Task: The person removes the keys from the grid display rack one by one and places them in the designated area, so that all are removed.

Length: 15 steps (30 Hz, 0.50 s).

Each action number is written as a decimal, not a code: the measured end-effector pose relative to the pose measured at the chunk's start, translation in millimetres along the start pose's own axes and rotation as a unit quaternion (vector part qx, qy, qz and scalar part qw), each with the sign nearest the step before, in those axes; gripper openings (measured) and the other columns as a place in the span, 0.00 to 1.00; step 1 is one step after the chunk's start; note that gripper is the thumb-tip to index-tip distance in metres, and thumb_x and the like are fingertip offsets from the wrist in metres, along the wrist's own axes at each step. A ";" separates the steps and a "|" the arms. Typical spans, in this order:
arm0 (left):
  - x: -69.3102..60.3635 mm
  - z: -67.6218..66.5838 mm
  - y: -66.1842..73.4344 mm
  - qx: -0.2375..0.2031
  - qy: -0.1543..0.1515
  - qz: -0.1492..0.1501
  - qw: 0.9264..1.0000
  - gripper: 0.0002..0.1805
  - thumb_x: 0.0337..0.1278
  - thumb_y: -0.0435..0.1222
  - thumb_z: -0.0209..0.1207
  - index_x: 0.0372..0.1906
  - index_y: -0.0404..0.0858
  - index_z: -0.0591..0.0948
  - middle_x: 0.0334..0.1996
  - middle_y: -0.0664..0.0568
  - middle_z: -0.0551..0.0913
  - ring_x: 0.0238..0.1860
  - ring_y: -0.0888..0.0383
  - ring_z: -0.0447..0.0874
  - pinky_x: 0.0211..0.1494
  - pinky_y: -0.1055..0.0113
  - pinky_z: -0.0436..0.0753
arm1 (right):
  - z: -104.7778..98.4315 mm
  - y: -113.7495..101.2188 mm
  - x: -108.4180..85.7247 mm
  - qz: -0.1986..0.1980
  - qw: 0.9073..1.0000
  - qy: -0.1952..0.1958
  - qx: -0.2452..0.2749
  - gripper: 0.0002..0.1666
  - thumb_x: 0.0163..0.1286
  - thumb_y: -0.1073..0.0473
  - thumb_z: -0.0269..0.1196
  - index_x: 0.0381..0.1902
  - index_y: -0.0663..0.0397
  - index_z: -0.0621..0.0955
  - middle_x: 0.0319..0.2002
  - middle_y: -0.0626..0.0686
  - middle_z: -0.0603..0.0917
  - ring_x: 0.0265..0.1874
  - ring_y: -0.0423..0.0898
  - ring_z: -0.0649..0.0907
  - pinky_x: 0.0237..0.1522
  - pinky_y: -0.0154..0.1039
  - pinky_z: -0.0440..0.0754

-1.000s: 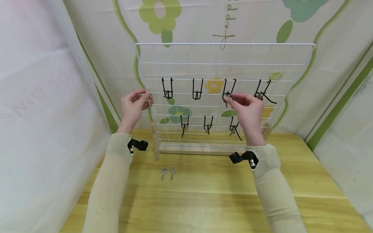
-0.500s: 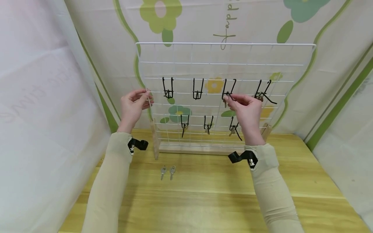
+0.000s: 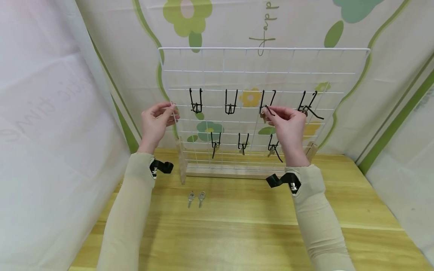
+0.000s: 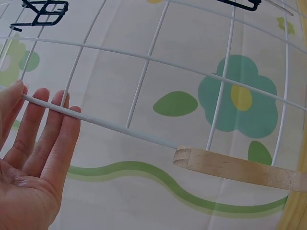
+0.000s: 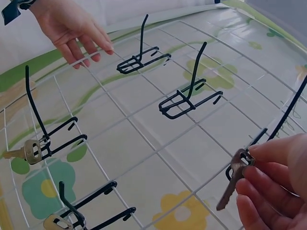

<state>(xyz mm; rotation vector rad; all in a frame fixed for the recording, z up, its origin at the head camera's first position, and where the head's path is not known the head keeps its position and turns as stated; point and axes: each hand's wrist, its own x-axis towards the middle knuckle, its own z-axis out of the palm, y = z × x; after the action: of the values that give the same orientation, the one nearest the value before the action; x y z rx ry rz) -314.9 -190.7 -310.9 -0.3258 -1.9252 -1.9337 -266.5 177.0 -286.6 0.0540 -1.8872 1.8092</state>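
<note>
A white wire grid rack (image 3: pixel 220 121) stands upright on the table, with black hooks in two rows. My left hand (image 3: pixel 154 122) holds the rack's left edge wire between thumb and fingers; the left wrist view shows the fingertips (image 4: pixel 72 112) against that wire. With thumb and forefinger my right hand (image 3: pixel 288 122) pinches the small ring of a key (image 5: pixel 232 179) at the third upper hook (image 3: pixel 268 101). The key hangs teeth down. Whether the ring is around the hook's prong cannot be told, since the fingers cover part of it.
Two loose keys, a left one (image 3: pixel 191 199) and a right one (image 3: pixel 201 199), lie on the wooden table (image 3: pixel 237 226) before the rack. Keys hang on the lower hooks and on the far-right upper hook (image 3: pixel 308 105). A flowered cloth (image 3: pixel 295 30) stands behind.
The key in my right hand has shifted slightly toward the fingers at the same hook. My left hand stays on the rack's edge.
</note>
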 end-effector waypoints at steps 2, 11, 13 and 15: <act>0.2 0.0 0.2 0.000 -0.001 0.000 1.000 0.21 0.65 0.43 0.68 0.53 0.31 0.85 0.40 0.39 0.88 0.38 0.51 0.90 0.45 0.60 0.89 | -0.9 -1.5 0.0 -0.002 1.000 0.001 -0.017 0.13 0.63 0.57 0.76 0.43 0.58 0.90 0.36 0.53 0.90 0.32 0.47 0.88 0.36 0.32 0.87; 1.0 0.1 0.1 -0.004 -0.002 0.004 1.000 0.20 0.65 0.42 0.68 0.52 0.31 0.85 0.40 0.39 0.88 0.38 0.50 0.91 0.45 0.60 0.89 | -11.0 -8.8 -7.0 -0.042 0.995 -0.018 -0.093 0.20 0.64 0.48 0.75 0.45 0.58 0.90 0.44 0.57 0.89 0.40 0.44 0.86 0.38 0.30 0.82; 0.9 0.0 -0.1 -0.001 -0.002 0.004 1.000 0.20 0.65 0.42 0.68 0.53 0.30 0.85 0.40 0.39 0.88 0.38 0.50 0.91 0.45 0.61 0.89 | -13.7 -11.1 -9.4 -0.045 0.994 -0.027 -0.095 0.20 0.65 0.48 0.74 0.45 0.58 0.90 0.44 0.56 0.89 0.41 0.44 0.86 0.39 0.30 0.83; 0.2 -0.1 -0.4 0.004 -0.001 0.003 1.000 0.20 0.66 0.43 0.67 0.53 0.31 0.85 0.41 0.39 0.88 0.38 0.50 0.91 0.44 0.61 0.89 | -16.7 -13.1 -12.4 -0.046 0.994 -0.036 -0.091 0.18 0.66 0.51 0.74 0.45 0.60 0.90 0.44 0.56 0.89 0.42 0.45 0.87 0.41 0.30 0.83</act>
<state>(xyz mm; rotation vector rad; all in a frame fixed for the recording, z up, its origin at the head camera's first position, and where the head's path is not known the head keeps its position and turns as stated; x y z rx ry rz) -315.2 -190.8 -311.1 -0.3293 -1.9310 -1.9221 -245.3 187.3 -279.8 0.1397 -2.0571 1.5882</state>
